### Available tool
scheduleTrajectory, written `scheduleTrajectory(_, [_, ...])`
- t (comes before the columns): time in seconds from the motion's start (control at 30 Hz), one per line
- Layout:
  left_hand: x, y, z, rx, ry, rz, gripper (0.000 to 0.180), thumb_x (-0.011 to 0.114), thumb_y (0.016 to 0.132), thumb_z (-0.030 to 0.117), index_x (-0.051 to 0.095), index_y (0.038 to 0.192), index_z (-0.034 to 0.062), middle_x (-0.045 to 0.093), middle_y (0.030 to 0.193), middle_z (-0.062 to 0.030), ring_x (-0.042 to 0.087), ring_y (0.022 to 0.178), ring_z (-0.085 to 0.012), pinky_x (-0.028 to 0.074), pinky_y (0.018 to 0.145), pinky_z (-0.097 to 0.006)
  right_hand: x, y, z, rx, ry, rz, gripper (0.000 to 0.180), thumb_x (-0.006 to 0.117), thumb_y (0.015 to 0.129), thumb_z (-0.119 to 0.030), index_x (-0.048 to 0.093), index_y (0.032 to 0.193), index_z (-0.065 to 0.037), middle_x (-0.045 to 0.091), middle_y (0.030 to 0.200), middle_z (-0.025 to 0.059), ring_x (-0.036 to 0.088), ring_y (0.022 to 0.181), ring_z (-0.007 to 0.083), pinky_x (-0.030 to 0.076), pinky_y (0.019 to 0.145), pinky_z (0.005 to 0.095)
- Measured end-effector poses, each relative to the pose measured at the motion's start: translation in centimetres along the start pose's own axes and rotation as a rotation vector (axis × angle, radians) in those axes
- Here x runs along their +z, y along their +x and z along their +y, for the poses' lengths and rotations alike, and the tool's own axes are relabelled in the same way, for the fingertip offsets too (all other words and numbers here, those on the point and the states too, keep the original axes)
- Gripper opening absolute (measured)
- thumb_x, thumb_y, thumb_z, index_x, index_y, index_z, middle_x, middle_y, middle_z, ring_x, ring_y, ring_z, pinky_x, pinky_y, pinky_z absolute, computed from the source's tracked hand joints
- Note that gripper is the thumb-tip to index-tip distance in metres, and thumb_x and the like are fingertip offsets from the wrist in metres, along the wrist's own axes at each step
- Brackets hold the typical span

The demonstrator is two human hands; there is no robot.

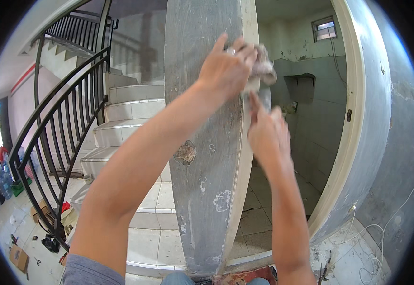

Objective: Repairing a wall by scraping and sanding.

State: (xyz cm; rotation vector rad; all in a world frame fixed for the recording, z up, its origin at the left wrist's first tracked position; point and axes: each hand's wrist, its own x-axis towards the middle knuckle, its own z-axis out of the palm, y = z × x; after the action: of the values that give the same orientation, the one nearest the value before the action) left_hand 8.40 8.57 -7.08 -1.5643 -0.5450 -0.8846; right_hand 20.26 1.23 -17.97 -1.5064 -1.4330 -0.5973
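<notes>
My left hand (228, 69) is raised to the edge of a grey plastered wall (202, 109), its fingers bent over a crumpled, dirty off-white rag (264, 65). The rag lies against the cream door frame (250, 28) and hangs over its inner side. Just below, my right hand (269, 133) is at the same frame, slightly blurred. Its index finger points up along the frame, and the other fingers are curled. A greyish patch shows by that fingertip, but I cannot make out whether it is a tool in the hand.
White tiled stairs (131, 111) with a black metal railing (66, 114) rise on the left. Through the doorway is a tiled room (323, 109). The wall has a rough hole (185, 153). Bottles (2, 178) and a cardboard box (19, 258) stand lower left; a white cable (382, 237) trails lower right.
</notes>
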Motion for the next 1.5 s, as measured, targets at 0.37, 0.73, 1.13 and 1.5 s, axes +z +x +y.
scheduleTrajectory(0.37, [0.7, -5.7, 2.0, 0.035, 0.037, -0.022, 0.051, 0.055, 0.092, 0.010, 0.060, 0.142, 0.0071, 0.059, 0.150, -0.0031, 0.045, 0.147, -0.0211, 0.027, 0.124, -0.049, -1.2, -2.1, 1.0, 0.072, 0.023, -0.225, 0.050, 0.049, 0.102, -0.015, 0.053, 0.151, -0.025, 0.060, 0.117, 0.0276, 0.068, 0.105, 0.0456, 0.055, 0.091, 0.0529])
scheduleTrajectory(0.73, [1.4, 3.4, -5.0, -0.069, 0.042, 0.057, 0.047, 0.048, 0.100, 0.012, 0.059, 0.145, 0.0197, 0.055, 0.154, 0.0056, 0.041, 0.150, -0.0207, 0.027, 0.124, -0.054, -4.0, 7.8, -1.4, -0.056, 0.030, 0.020, 0.043, 0.047, 0.101, -0.014, 0.063, 0.140, -0.017, 0.065, 0.123, 0.0270, 0.066, 0.117, 0.0429, 0.054, 0.099, 0.0491])
scheduleTrajectory(1.13, [2.6, 3.7, -5.8, -0.123, -0.021, 0.086, 0.050, 0.045, 0.100, 0.008, 0.059, 0.146, 0.0225, 0.051, 0.157, 0.0079, 0.040, 0.150, -0.0184, 0.027, 0.125, -0.054, -4.8, 8.9, -1.5, -0.091, -0.039, -0.028, 0.045, 0.046, 0.102, -0.018, 0.059, 0.145, -0.026, 0.065, 0.126, 0.0244, 0.065, 0.119, 0.0407, 0.053, 0.101, 0.0493])
scheduleTrajectory(1.5, [1.6, 3.7, -5.4, -0.120, -0.039, -0.013, 0.055, 0.050, 0.097, 0.004, 0.056, 0.149, 0.0238, 0.047, 0.160, 0.0089, 0.038, 0.152, -0.0183, 0.025, 0.127, -0.053, -4.9, 11.0, -1.8, -0.081, -0.100, -0.025, 0.037, 0.048, 0.101, -0.016, 0.064, 0.134, -0.020, 0.067, 0.123, 0.0252, 0.065, 0.120, 0.0400, 0.053, 0.101, 0.0489])
